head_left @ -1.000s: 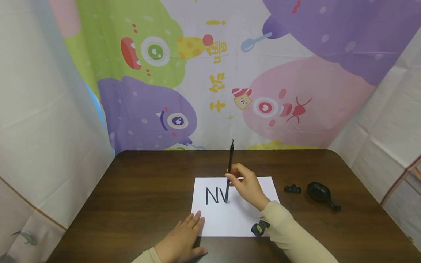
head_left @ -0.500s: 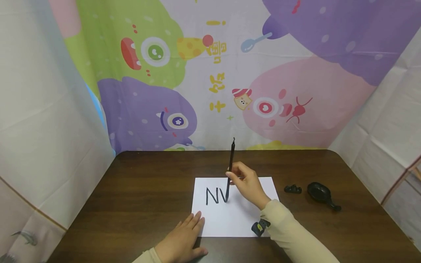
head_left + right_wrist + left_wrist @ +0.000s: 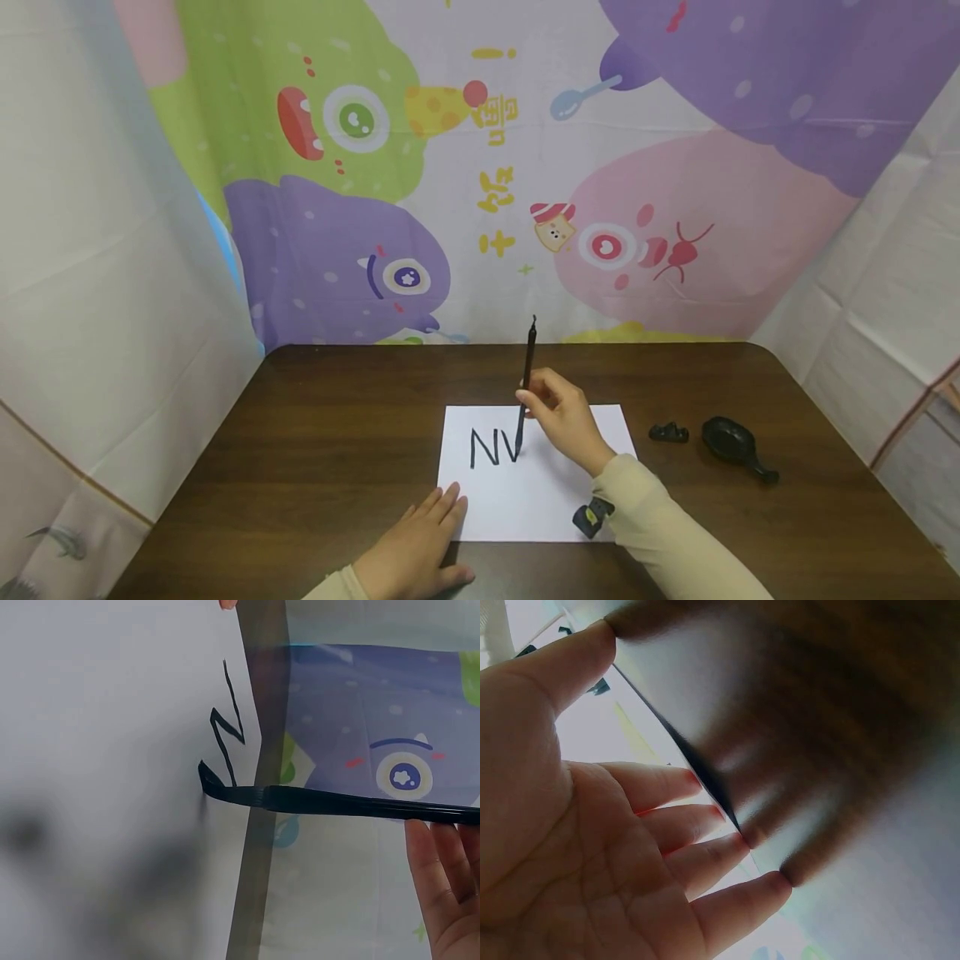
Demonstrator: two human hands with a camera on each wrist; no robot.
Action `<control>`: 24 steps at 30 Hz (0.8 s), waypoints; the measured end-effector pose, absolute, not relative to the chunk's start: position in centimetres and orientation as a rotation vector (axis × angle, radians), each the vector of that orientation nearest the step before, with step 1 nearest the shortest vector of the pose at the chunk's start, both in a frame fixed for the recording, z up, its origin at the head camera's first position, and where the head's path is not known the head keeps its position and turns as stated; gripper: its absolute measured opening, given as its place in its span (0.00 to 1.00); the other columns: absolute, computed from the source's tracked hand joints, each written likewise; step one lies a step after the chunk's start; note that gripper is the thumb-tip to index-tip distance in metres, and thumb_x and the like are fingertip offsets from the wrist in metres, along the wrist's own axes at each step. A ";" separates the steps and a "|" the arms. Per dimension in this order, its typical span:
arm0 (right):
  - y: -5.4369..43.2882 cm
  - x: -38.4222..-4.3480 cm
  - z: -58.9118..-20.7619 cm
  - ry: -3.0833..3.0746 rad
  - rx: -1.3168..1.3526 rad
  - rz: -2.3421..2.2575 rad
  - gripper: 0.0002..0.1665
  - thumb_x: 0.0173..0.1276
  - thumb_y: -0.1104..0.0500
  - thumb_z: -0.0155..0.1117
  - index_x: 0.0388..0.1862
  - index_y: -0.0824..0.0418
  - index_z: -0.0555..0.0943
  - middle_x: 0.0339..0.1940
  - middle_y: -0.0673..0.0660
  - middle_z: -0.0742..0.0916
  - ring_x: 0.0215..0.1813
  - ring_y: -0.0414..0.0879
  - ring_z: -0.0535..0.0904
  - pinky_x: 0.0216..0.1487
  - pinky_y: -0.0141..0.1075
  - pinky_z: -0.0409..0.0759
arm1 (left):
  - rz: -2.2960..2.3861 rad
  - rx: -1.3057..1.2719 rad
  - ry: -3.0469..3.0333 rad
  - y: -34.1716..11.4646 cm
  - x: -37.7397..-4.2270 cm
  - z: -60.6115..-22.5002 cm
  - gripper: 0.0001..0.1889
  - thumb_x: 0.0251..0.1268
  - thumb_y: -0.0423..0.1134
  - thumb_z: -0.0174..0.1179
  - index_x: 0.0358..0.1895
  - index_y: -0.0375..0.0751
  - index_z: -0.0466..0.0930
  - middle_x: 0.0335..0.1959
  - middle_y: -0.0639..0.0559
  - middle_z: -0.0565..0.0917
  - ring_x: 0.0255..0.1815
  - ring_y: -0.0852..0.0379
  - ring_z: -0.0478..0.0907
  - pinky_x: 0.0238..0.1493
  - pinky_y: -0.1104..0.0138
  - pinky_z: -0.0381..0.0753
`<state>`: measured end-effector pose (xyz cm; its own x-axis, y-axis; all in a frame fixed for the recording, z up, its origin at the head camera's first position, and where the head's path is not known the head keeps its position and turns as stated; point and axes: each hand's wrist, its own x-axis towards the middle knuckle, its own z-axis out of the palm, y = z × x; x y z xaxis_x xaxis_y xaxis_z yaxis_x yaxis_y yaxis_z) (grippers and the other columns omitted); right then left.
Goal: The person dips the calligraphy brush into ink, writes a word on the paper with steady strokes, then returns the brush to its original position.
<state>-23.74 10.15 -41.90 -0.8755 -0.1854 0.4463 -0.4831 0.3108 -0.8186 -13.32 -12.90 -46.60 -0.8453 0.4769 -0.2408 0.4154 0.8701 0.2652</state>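
Observation:
My right hand (image 3: 566,417) pinches a black writing brush (image 3: 528,358) upright over a white sheet of paper (image 3: 540,504). In the right wrist view, the dark bristles of the brush (image 3: 232,793) bend against the paper, and fingers of the right hand (image 3: 446,892) lie along the shaft. A black N (image 3: 483,447) and a slanting stroke beside it mark the sheet's upper left. My left hand (image 3: 416,537) lies with straight, spread fingers, its fingertips on the paper's lower left edge. Seen from the left wrist, the left hand (image 3: 622,847) shows its palm, holding nothing.
Right of the paper, a small black brush rest (image 3: 668,432) and a black dish with a handle (image 3: 729,440) sit on the dark wooden table (image 3: 322,442). A printed cartoon curtain (image 3: 480,308) hangs behind the table's far edge.
The brush tip has shifted slightly up and to the right from the bottom of the slanting stroke, the right hand rising a little with it. The left hand has stayed in place.

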 end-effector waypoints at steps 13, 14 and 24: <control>10.7 -26.1 -44.4 -2.264 0.629 1.568 0.08 0.67 0.62 0.66 0.42 0.64 0.80 0.32 0.59 0.84 0.34 0.53 0.84 0.35 0.39 0.87 | 0.298 0.697 2.763 -13.0 -13.1 -46.5 0.46 0.55 0.61 0.66 0.72 0.38 0.64 0.76 0.40 0.62 0.75 0.36 0.60 0.66 0.39 0.67; 10.7 -26.2 -44.4 -2.257 0.635 1.563 0.08 0.67 0.61 0.66 0.42 0.64 0.80 0.32 0.59 0.84 0.33 0.52 0.84 0.35 0.38 0.87 | 0.296 0.701 2.766 -13.0 -13.1 -46.5 0.46 0.56 0.61 0.66 0.72 0.37 0.64 0.76 0.40 0.62 0.75 0.36 0.60 0.66 0.39 0.67; 10.8 -26.7 -44.3 -2.257 0.629 1.492 0.08 0.68 0.59 0.65 0.42 0.63 0.80 0.31 0.56 0.84 0.31 0.48 0.84 0.33 0.31 0.85 | 0.298 0.701 2.771 -13.0 -13.0 -46.4 0.45 0.56 0.61 0.66 0.72 0.37 0.64 0.76 0.40 0.62 0.75 0.36 0.61 0.66 0.39 0.67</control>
<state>-26.72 10.81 -44.32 -0.8353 -0.1648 0.5244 -0.5471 0.3427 -0.7637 -13.04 -12.96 -46.40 -0.8474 0.4896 -0.2054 0.4347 0.8619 0.2610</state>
